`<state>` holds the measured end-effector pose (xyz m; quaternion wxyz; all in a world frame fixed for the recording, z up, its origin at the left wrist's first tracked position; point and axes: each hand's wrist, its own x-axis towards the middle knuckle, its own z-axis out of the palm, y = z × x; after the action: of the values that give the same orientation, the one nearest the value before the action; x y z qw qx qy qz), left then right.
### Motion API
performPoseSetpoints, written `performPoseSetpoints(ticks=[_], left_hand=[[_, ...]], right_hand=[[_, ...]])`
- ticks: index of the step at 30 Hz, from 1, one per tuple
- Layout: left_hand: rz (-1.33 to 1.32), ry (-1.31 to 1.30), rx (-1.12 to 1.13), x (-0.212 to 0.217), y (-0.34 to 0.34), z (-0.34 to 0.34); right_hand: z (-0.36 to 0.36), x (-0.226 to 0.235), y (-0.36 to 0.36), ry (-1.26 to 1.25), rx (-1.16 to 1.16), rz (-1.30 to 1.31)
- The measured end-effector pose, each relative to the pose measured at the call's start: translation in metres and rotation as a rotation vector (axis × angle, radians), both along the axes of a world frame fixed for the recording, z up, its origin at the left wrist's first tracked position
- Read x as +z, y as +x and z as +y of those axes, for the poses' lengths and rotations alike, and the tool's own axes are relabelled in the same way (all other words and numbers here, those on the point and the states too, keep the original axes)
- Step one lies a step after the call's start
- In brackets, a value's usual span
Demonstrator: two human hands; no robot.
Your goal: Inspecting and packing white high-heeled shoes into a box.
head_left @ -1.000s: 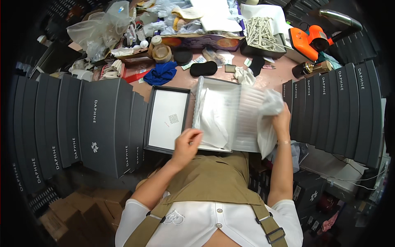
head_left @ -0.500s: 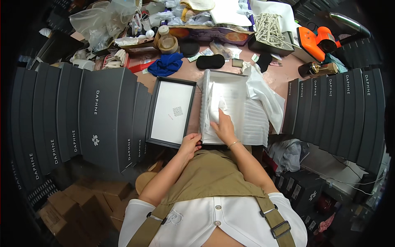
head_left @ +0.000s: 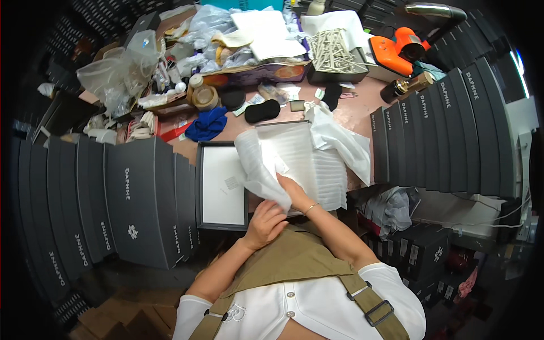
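Observation:
An open dark grey shoebox [head_left: 283, 123] lies in front of me, lined with white ribbed foam sheet [head_left: 258, 164]. The sheet's left flap stands up and leans over the box. My left hand [head_left: 266, 222] is closed at the flap's lower corner, its fingers curled against the foam. Inside the box, my right hand [head_left: 296, 195] lies beside the flap, its fingers partly hidden by foam. Just beyond its fingertips shows a white wrapped item [head_left: 279, 163]; whether the hand grips it is unclear. To the left sits the box's lid [head_left: 222, 181], white inside, partly covered by the flap.
Grey shoeboxes stand in rows at left [head_left: 139, 204] and right [head_left: 445, 130]. Behind lie a blue cloth [head_left: 207, 123], a black eye-mask-shaped pad [head_left: 262, 111], a tray of white sticks [head_left: 334, 54] and an orange tool [head_left: 391, 54]. White sheeting [head_left: 340, 136] spreads right of the box.
The foam's left flap has risen and now leans over the lid and box. My left hand has moved from the lid's corner to the foam. The view has shifted.

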<state>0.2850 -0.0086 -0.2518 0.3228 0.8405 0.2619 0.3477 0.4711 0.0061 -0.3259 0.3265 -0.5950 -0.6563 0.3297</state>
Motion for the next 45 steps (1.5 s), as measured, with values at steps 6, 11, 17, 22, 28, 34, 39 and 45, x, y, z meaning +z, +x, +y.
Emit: performPoseSetpoints(ticks=[6, 11, 17, 22, 28, 34, 39, 45], left_hand=[[0.010, -0.341, 0.495, -0.021, -0.029, 0.014], [0.150, -0.075, 0.007, 0.012, 0.060, 0.057], [0.551, 0.061, -0.067, -0.054, 0.109, 0.101], [0.369, -0.570, 0.032, -0.055, 0.103, 0.121], [0.044, -0.163, -0.011, 0.108, 0.074, 0.151], [-0.504, -1.149, 0.277, -0.021, 0.097, 0.108], [-0.534, -1.276, 0.411, -0.051, 0.121, 0.078], [-0.286, -1.424, 0.334, -0.104, 0.119, 0.084]], right_hand=[[-0.004, 0.093, 0.153, 0.124, -0.574, -0.595], [-0.039, 0.002, 0.251, -0.297, -0.679, -0.104], [-0.042, 0.016, 0.250, -0.071, -0.878, -0.019], [-0.028, 0.166, 0.226, 0.188, -0.782, -0.130], [-0.028, 0.233, 0.172, 0.309, -0.388, -0.527], [0.000, 0.193, 0.053, -0.039, -0.227, -0.333], [-0.006, 0.032, 0.020, -0.303, -0.261, -0.317], [-0.049, 0.114, 0.072, -0.545, 0.242, -0.082]])
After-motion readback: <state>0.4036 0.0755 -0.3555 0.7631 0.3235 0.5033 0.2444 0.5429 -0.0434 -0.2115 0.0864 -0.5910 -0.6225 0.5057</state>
